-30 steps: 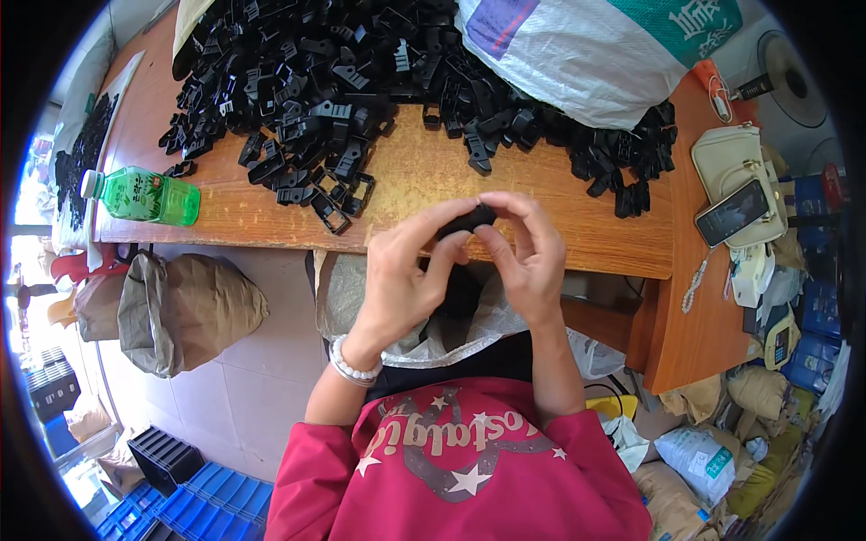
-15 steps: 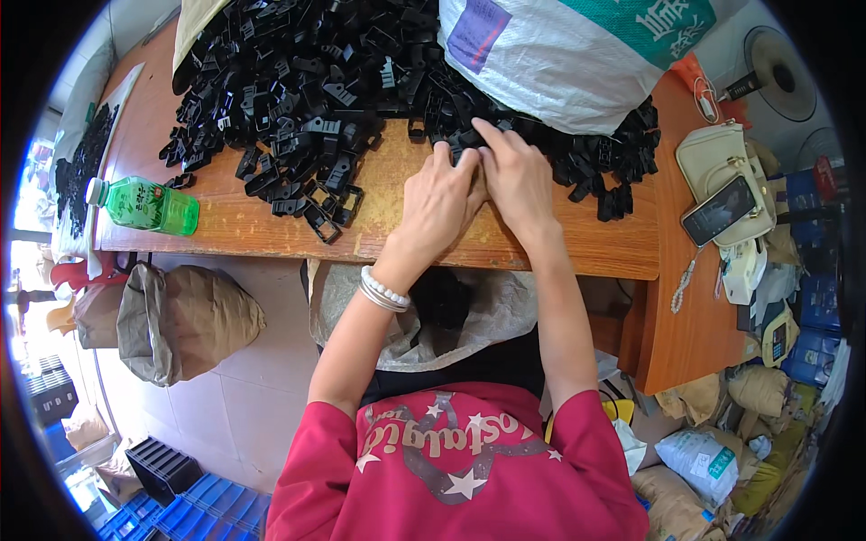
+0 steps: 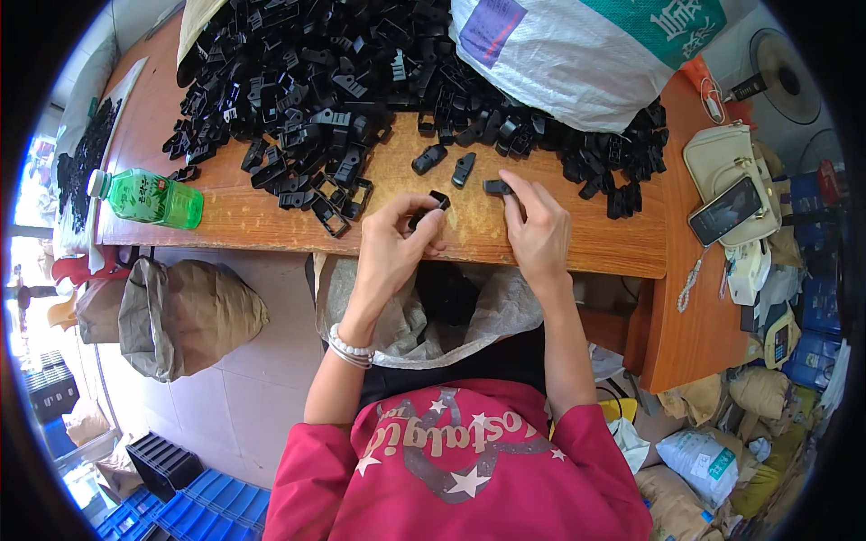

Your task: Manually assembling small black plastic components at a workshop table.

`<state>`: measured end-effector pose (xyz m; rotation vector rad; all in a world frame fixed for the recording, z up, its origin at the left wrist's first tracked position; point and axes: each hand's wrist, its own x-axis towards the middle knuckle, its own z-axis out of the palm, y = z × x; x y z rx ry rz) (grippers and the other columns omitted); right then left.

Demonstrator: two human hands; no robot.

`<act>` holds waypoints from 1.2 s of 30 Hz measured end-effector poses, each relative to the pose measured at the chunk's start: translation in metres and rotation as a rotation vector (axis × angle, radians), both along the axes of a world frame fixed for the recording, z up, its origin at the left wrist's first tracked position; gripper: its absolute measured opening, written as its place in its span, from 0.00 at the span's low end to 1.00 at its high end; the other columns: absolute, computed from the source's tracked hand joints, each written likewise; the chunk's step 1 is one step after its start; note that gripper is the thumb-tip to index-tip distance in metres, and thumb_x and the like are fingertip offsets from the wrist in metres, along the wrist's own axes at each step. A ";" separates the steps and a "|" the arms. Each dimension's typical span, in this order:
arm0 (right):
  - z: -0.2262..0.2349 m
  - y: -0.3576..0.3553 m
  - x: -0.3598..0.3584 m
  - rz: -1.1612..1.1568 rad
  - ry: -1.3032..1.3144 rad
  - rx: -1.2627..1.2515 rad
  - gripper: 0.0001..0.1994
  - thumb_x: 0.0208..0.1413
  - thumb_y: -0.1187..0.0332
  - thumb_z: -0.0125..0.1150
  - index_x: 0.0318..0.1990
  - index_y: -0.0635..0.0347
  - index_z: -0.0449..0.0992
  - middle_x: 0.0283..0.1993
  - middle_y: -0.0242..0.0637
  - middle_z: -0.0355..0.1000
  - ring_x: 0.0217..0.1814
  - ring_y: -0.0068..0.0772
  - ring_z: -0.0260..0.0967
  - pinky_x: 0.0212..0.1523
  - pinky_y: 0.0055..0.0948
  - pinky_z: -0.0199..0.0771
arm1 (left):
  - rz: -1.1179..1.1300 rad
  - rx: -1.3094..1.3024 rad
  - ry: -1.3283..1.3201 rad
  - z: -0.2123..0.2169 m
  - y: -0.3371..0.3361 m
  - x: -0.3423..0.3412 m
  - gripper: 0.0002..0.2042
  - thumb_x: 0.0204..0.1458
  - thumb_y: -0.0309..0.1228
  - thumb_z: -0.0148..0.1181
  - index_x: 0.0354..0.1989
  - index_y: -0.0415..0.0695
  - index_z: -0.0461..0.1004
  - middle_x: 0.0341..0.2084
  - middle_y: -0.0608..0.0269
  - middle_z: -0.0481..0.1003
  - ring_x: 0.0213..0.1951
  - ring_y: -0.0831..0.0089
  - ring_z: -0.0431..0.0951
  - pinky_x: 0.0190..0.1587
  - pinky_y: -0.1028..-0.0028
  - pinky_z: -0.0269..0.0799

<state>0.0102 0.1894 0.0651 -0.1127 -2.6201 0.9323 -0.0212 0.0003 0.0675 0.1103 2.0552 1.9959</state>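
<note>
My left hand [image 3: 401, 236] is closed around a small black plastic part [image 3: 438, 200], which sticks out past the thumb and fingertips near the table's front edge. Between the thumb and forefinger of my right hand [image 3: 539, 230] is another small black plastic piece [image 3: 495, 187], pinched just above the wood. Two loose black pieces lie on the table beyond my hands: a rounded one [image 3: 429, 160] and a narrower one [image 3: 464, 169]. Behind them spreads a big heap of black plastic parts [image 3: 316, 81], some shaped like open frames, others like solid caps.
A white woven sack [image 3: 559, 72] rests on the heap at the back right. To the left stands a green bottle [image 3: 153, 200]. An open sack [image 3: 361, 298] hangs at the table edge before my lap. A phone [image 3: 724, 212] lies against a cream handbag [image 3: 722, 149] on the right.
My hands were together at the heap; now they are apart and nearer me, each with a black part. Two loose pieces now show on the wood between the hands and the heap.
</note>
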 end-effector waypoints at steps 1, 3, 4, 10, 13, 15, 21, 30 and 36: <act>0.000 -0.001 0.004 0.000 -0.027 -0.057 0.11 0.52 0.76 0.60 0.44 0.62 0.75 0.38 0.45 0.68 0.37 0.50 0.70 0.37 0.43 0.70 | -0.025 0.072 -0.043 -0.001 -0.001 0.002 0.10 0.54 0.25 0.60 0.42 0.34 0.73 0.23 0.62 0.77 0.22 0.83 0.76 0.24 0.84 0.72; -0.004 -0.002 0.008 0.028 0.002 -0.060 0.11 0.52 0.75 0.60 0.44 0.64 0.75 0.38 0.46 0.68 0.38 0.49 0.70 0.37 0.42 0.70 | -0.052 0.144 -0.089 -0.001 -0.002 0.006 0.10 0.54 0.26 0.61 0.42 0.33 0.73 0.22 0.62 0.76 0.22 0.83 0.76 0.25 0.84 0.72; -0.003 -0.005 0.008 0.058 0.034 -0.064 0.12 0.53 0.73 0.60 0.45 0.65 0.75 0.38 0.46 0.67 0.38 0.49 0.70 0.38 0.42 0.70 | -0.058 0.083 -0.039 0.001 -0.002 0.007 0.10 0.53 0.25 0.62 0.41 0.33 0.74 0.23 0.62 0.77 0.23 0.82 0.77 0.26 0.83 0.73; 0.007 -0.025 0.022 -0.055 0.115 0.174 0.17 0.49 0.71 0.65 0.48 0.64 0.74 0.38 0.45 0.66 0.40 0.47 0.68 0.39 0.40 0.69 | -0.035 -0.028 0.001 -0.004 -0.005 0.014 0.12 0.50 0.21 0.63 0.43 0.32 0.72 0.30 0.60 0.78 0.27 0.81 0.78 0.29 0.83 0.74; -0.007 -0.020 0.029 -0.045 0.123 0.127 0.17 0.50 0.74 0.64 0.49 0.63 0.74 0.38 0.44 0.66 0.40 0.46 0.68 0.39 0.39 0.69 | 0.001 0.086 0.000 -0.009 -0.006 0.017 0.15 0.50 0.18 0.62 0.46 0.32 0.69 0.34 0.57 0.78 0.30 0.78 0.79 0.32 0.81 0.76; -0.011 -0.015 0.034 -0.029 0.159 0.075 0.15 0.54 0.78 0.59 0.50 0.62 0.75 0.40 0.41 0.66 0.39 0.37 0.68 0.38 0.33 0.69 | -0.015 0.111 0.025 -0.007 -0.005 0.021 0.16 0.51 0.17 0.60 0.49 0.32 0.67 0.36 0.55 0.77 0.32 0.74 0.80 0.34 0.79 0.77; 0.009 -0.025 0.043 0.123 0.008 -0.762 0.14 0.58 0.81 0.52 0.51 0.66 0.75 0.45 0.34 0.66 0.39 0.18 0.65 0.33 0.16 0.65 | -0.157 0.104 -0.074 -0.006 -0.006 0.026 0.16 0.49 0.17 0.62 0.47 0.36 0.70 0.32 0.63 0.78 0.31 0.81 0.79 0.32 0.83 0.76; 0.011 -0.037 0.052 0.162 0.095 -0.823 0.12 0.50 0.71 0.69 0.42 0.65 0.79 0.37 0.29 0.66 0.34 0.15 0.66 0.29 0.13 0.60 | -0.250 0.242 -0.158 0.016 -0.011 0.035 0.17 0.51 0.17 0.61 0.50 0.33 0.70 0.29 0.59 0.79 0.29 0.78 0.79 0.30 0.81 0.76; 0.011 -0.038 0.050 0.198 0.119 -0.744 0.13 0.48 0.75 0.69 0.43 0.65 0.79 0.39 0.33 0.70 0.37 0.23 0.66 0.39 0.19 0.66 | -0.252 0.192 -0.018 0.022 -0.009 0.038 0.17 0.52 0.18 0.60 0.52 0.33 0.70 0.32 0.56 0.79 0.31 0.75 0.80 0.35 0.78 0.77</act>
